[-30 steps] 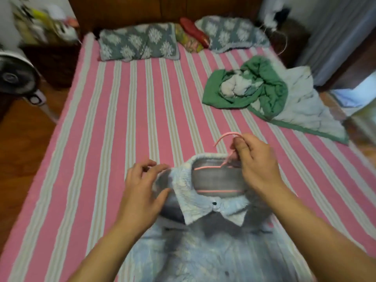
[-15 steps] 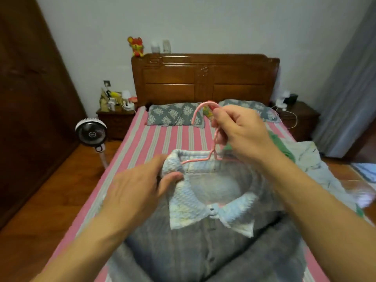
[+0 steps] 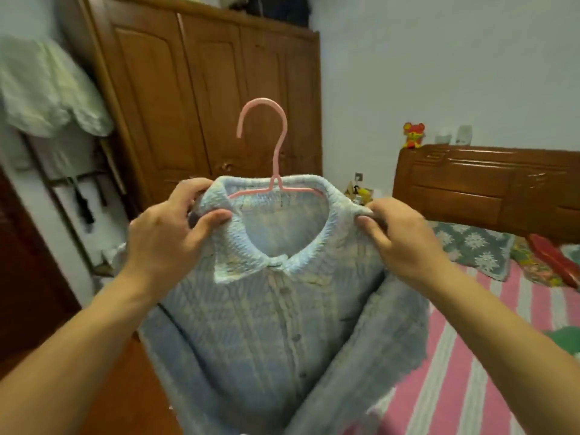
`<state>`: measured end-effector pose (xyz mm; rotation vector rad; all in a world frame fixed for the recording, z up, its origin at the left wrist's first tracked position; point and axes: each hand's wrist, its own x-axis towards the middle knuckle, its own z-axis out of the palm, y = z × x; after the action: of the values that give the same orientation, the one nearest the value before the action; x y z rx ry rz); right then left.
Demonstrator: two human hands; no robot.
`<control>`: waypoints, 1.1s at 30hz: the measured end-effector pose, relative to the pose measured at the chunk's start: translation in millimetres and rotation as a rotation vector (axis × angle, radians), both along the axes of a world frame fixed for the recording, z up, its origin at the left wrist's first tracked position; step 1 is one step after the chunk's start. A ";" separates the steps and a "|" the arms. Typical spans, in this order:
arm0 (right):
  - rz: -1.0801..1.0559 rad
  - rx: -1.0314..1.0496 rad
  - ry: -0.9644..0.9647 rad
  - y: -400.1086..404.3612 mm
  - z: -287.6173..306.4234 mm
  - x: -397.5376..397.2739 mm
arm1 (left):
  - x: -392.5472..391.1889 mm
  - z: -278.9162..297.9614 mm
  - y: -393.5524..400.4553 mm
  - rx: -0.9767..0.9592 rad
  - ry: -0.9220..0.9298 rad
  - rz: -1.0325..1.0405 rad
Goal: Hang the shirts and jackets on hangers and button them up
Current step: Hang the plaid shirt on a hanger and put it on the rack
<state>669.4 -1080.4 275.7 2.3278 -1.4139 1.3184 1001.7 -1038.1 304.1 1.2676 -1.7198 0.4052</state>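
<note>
A: Head view, left to right: left hand [image 3: 169,237] is pinching the shirt [image 3: 273,324] at its shoulder, thumb and fingers closed on cloth beside the collar [image 3: 326,246]. Pink hanger [image 3: 266,152] is sitting inside the neck, hook sticking up. Right hand [image 3: 405,243] is doing the same on the other shoulder.

B: Shirt's position?

A: It's hanging in the air between both hands, front buttoned, wardrobe [image 3: 213,98] behind, bed [image 3: 502,356] to the right.

B: Advice?

A: Probably keeping the shoulders level so the hanger isn't slipping; one hand should be shifting to the hook before hanging.
</note>
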 end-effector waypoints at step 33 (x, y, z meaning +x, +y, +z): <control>0.975 0.232 0.012 -129.8 -33.8 560.4 | 476.3 -48.5 113.7 0.288 -0.343 0.905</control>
<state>1229.8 -1210.2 241.9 3.3508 -0.3655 1.3107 1478.0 -924.3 255.6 2.2773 -1.4034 0.9597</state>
